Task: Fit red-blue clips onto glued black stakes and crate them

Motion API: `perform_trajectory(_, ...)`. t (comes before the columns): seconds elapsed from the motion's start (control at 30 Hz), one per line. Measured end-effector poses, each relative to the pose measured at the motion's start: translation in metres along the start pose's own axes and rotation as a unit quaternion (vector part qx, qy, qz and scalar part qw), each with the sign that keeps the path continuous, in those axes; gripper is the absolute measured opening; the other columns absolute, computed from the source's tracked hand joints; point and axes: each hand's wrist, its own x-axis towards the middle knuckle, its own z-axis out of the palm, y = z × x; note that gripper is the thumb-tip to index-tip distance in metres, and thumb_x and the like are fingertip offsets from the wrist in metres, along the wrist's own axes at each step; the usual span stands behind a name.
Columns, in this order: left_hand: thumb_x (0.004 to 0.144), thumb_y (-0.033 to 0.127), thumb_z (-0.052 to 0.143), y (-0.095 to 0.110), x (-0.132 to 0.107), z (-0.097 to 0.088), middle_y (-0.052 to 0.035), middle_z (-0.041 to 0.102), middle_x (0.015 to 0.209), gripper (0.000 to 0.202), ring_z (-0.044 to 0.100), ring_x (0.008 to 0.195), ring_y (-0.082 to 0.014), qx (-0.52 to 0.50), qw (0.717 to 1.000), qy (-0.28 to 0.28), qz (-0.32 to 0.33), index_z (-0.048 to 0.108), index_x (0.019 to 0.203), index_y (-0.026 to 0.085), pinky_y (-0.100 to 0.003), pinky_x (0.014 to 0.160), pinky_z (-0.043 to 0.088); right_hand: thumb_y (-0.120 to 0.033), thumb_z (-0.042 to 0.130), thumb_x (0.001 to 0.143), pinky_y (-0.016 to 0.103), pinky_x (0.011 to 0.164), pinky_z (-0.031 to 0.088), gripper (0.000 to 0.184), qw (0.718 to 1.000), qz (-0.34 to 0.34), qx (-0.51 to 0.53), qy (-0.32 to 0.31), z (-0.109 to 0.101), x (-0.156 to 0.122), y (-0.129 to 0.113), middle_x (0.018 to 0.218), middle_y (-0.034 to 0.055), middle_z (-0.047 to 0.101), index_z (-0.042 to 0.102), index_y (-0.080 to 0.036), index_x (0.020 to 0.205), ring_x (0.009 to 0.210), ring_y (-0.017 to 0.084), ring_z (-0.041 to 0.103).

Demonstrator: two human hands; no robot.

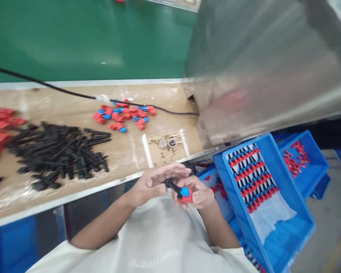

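Between my hands is a small plastic assembly with a red and blue body [185, 194] and a black stem [172, 185]. My right hand [200, 194] is closed around the red body, thumb on its near end. The stem points left toward my left hand [153, 182], whose fingers are stretched over it with the thumb apart below. The stem's tip lies by that thumb; whether they touch I cannot tell. On the bench ahead are loose red and blue pieces [130, 113] and, further left, a heap of black plastic parts [65, 148].
Bright red parts [0, 129] lie at the far left. A black cable [59, 89] crosses the bench to a large metal housing [261, 72]. Small round metal items [167, 143] lie between white tape strips. On the right, a blue crate [294, 231] holds rows of finished-looking assemblies [252, 174].
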Motion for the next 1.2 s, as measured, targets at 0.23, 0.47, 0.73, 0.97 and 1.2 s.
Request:
perform_trajectory(0.23,0.088,0.048,0.068,-0.011,0.027,0.036,-0.0145,0.070,0.117,0.043,0.065,0.109,-0.0275,0.086,0.988,-0.093,-0.083,0.073,0.119,0.018,-0.035,0.094,0.052,-0.067,0.076,0.057,0.025,0.038,0.036,0.051,0.869,-0.133,-0.089,0.469,-0.101,-0.184,0.012,0.064,0.0053,0.064,0.069,-0.019,0.072,0.045,0.012,0.048)
perform_trajectory(0.47,0.089,0.049,0.066,-0.043,0.038,0.055,-0.0134,0.074,0.104,0.042,0.067,0.098,-0.0273,0.114,0.967,-0.152,-0.168,0.074,0.115,0.017,-0.037,0.089,0.051,-0.050,0.084,0.054,0.032,0.046,0.044,0.035,0.706,0.029,-0.217,0.674,-0.173,-0.313,0.060,0.061,0.0061,0.067,0.075,-0.017,0.064,0.050,0.019,0.057)
perform_trajectory(0.73,0.091,0.052,0.061,-0.073,0.054,0.080,-0.0146,0.071,0.109,0.047,0.065,0.099,-0.0265,0.135,0.947,-0.184,-0.225,0.072,0.118,0.016,-0.037,0.089,0.050,-0.042,0.080,0.053,0.030,0.063,0.047,0.026,0.707,0.210,-0.292,0.609,-0.214,-0.322,0.128,0.070,0.0037,0.069,0.079,-0.022,0.069,0.062,0.020,0.064)
perform_trajectory(0.97,0.090,0.054,0.062,-0.078,0.071,0.098,-0.0136,0.070,0.108,0.048,0.063,0.098,-0.0261,0.134,0.936,-0.204,-0.255,0.073,0.116,0.016,-0.037,0.091,0.049,-0.034,0.075,0.063,0.031,0.074,0.049,0.032,0.720,0.220,-0.339,0.564,-0.225,-0.315,0.151,0.084,0.0054,0.071,0.080,-0.021,0.092,0.075,0.023,0.068)
perform_trajectory(1.2,0.088,0.057,0.063,-0.080,0.074,0.105,-0.0149,0.069,0.109,0.051,0.062,0.098,-0.0261,0.136,0.928,-0.185,-0.295,0.073,0.115,0.014,-0.038,0.091,0.048,-0.032,0.071,0.064,0.032,0.070,0.049,0.023,0.713,0.225,-0.336,0.573,-0.231,-0.313,0.161,0.080,0.0063,0.073,0.073,-0.020,0.084,0.073,0.024,0.069)
